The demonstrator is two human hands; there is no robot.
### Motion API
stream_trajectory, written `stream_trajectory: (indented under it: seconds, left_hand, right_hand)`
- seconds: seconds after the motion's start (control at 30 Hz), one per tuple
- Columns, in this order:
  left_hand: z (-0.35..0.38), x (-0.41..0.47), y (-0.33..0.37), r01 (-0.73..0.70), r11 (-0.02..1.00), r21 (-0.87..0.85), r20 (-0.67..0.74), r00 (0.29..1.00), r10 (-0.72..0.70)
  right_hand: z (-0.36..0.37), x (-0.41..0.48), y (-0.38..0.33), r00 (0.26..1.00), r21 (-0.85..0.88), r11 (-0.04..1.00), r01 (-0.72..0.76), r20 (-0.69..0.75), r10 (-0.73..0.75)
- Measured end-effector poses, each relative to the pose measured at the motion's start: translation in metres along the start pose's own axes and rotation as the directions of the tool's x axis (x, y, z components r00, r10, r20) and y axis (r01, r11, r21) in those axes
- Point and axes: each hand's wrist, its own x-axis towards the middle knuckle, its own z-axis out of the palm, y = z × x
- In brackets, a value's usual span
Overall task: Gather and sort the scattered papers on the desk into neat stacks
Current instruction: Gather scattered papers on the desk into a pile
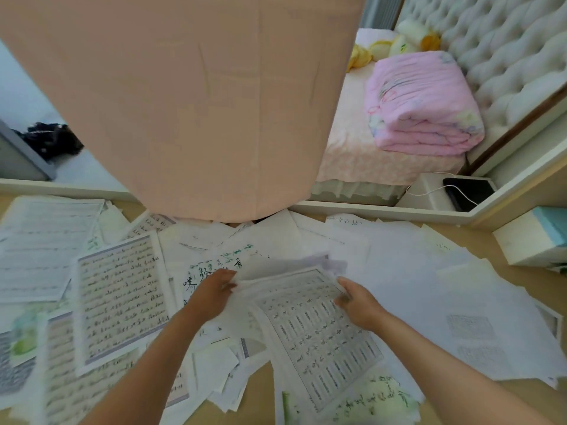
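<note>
Task thing: a sheaf of papers (291, 286), topped by a sheet printed with a grid of characters, held just above the middle of the worktop (262, 391).
Left hand (214, 294): grips the sheaf's left edge, fingers (229, 276) curled round it.
Right hand (359, 305): grips the sheaf's right edge, fingers (344, 283) pinching it.
Scattered papers (408, 271): overlapping loose sheets cover the worktop from the left edge to the right edge, with tan surface showing only near the front edge and the far right corner.
Handwritten sheet (122, 299): a lined page with a border, lying tilted to the left of the left hand.
In the way: a pink cloth (190, 102) hangs over the middle of the far edge and hides the sheets beneath its hem.
White box (530, 240): topped with teal, at the right edge of the worktop.
Beyond the far edge: a bed (352, 148) with a folded pink quilt (423, 108), soft toys (399, 41) and a tufted headboard (506, 56).
Phone (466, 191): black, with a white cable, on a white stand beside the bed.
Counts: two hands, one held sheaf, one box, one quilt, one phone; the loose sheets overlap too much to count.
</note>
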Motion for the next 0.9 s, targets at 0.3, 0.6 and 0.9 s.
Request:
stream_trajectory:
  seconds: [0.3, 0.6, 0.9]
  left_hand:
    - [-0.068, -0.01, 0.002, -0.162, 0.985, 0.064, 0.063, 0.985, 0.158]
    - [-0.066, -0.02, 0.022, -0.312, 0.944, 0.104, 0.099, 0.948, 0.302]
    - [-0.079, -0.019, 0.0, -0.087, 0.896, -0.436, 0.111, 0.982, 0.15]
  right_hand:
    - [0.027, 0.008, -0.072, 0.829, -0.396, 0.818, 0.418, -0.201, -0.522]
    - [0.03, 0.001, -0.118, 0.759, -0.506, 0.694, 0.512, -0.111, -0.641]
    - [0.007, -0.015, -0.123, 0.834, -0.379, 0.885, 0.271, -0.367, -0.412]
